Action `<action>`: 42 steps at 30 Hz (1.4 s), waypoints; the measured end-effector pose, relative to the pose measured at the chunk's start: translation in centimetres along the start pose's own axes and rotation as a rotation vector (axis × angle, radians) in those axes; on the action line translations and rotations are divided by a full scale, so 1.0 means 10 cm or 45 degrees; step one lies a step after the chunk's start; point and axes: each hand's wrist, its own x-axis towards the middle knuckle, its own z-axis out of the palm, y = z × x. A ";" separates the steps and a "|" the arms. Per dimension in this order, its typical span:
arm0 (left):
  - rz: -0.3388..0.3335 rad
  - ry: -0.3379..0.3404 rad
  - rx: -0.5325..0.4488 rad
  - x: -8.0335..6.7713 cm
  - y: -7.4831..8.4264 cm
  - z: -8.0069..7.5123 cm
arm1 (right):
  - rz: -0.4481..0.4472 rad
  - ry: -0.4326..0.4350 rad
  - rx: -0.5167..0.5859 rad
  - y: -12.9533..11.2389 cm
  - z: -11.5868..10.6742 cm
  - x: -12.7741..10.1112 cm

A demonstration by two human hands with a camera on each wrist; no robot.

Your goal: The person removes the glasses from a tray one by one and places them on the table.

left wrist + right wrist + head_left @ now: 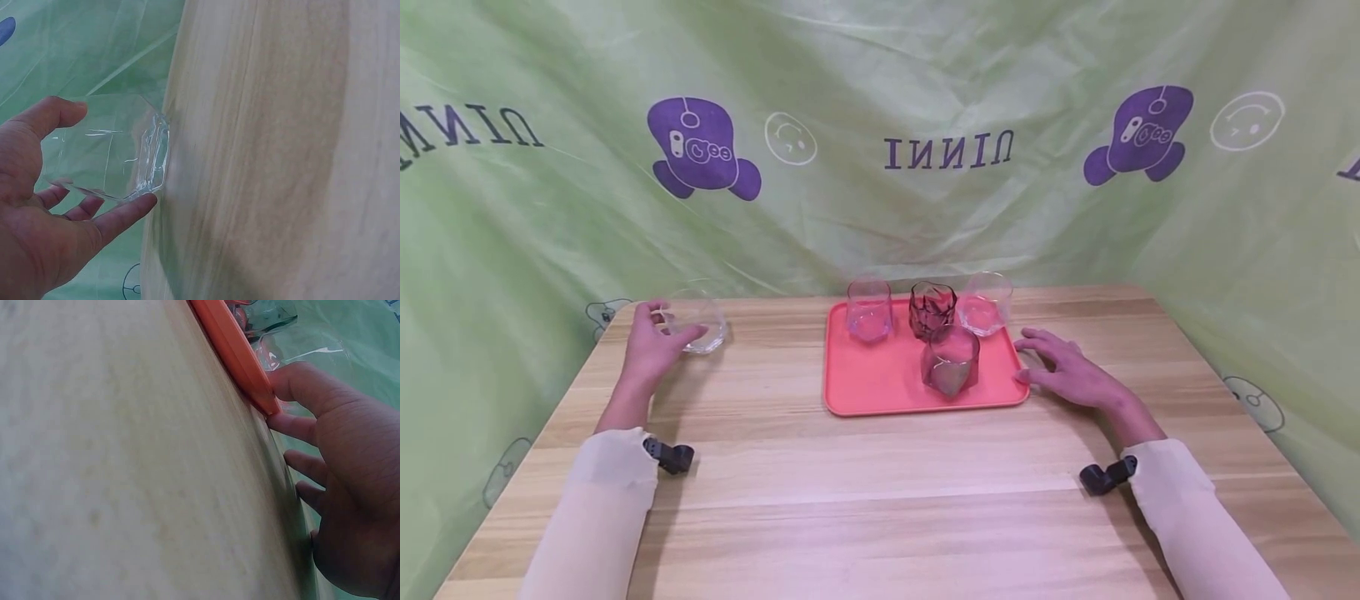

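My left hand [655, 342] grips a clear faceted glass [706, 337] at the back left of the table. In the left wrist view the thumb lies along one side of the glass [115, 147] and the fingers along the other, its thick base close to the tabletop. At the right edge of the red tray [880, 392], my right hand [1067, 371] touches the rim with thumb and fingertips apart. The right wrist view has the thumb at the rim of the tray [234, 350] and the index finger by its corner.
On the tray stand a pale tinted glass [869, 317], a dark faceted glass [931, 304], another clear glass [987, 312] and a smoky brownish glass [951, 367] in front. Wooden tabletop [865, 500] stretches toward me. A green printed curtain [820, 225] hangs behind and at both sides.
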 end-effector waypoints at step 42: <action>0.534 0.239 0.106 -0.22 0.57 0.30 | 0.007 -0.004 -0.001 0.01 0.00 0.01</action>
